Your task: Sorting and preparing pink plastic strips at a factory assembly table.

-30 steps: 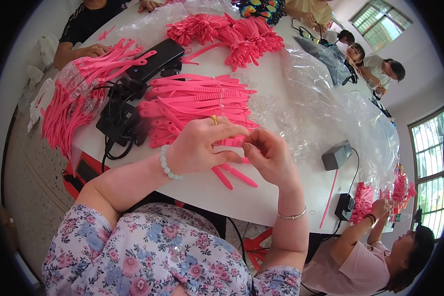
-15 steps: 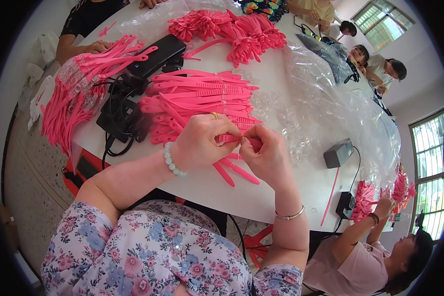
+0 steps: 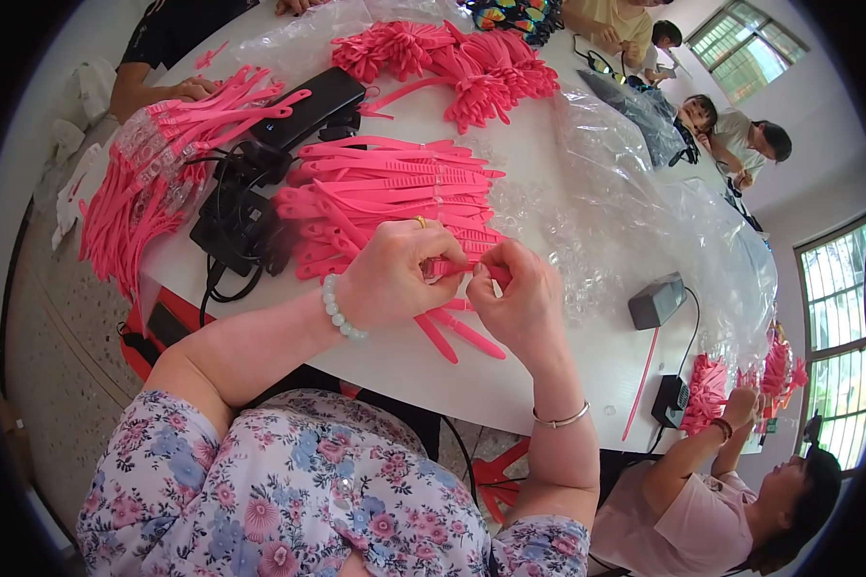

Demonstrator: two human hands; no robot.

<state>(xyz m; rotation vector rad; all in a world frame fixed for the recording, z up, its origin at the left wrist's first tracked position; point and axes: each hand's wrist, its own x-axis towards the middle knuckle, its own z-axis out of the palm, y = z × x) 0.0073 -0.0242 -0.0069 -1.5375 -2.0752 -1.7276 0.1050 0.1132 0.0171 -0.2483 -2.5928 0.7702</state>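
My left hand (image 3: 399, 274) and my right hand (image 3: 518, 300) meet over the near part of the white table (image 3: 539, 163). Both pinch the same pink plastic strap (image 3: 454, 266) between their fingertips. A few loose pink straps (image 3: 460, 333) lie on the table just under my hands. A big heap of the same pink straps (image 3: 385, 192) lies right behind my left hand. My left wrist wears a pale bead bracelet, my right wrist a thin bangle.
More pink straps (image 3: 140, 183) in clear wrap lie far left, another pile (image 3: 452, 58) at the back. Black boxes with cables (image 3: 250, 192) sit left. Clear plastic sheeting (image 3: 645, 202) covers the right side. Other people sit around; one lower right handles pink straps (image 3: 707, 385).
My hands have stayed together on the strap, with only small finger shifts. The view has drifted slightly.
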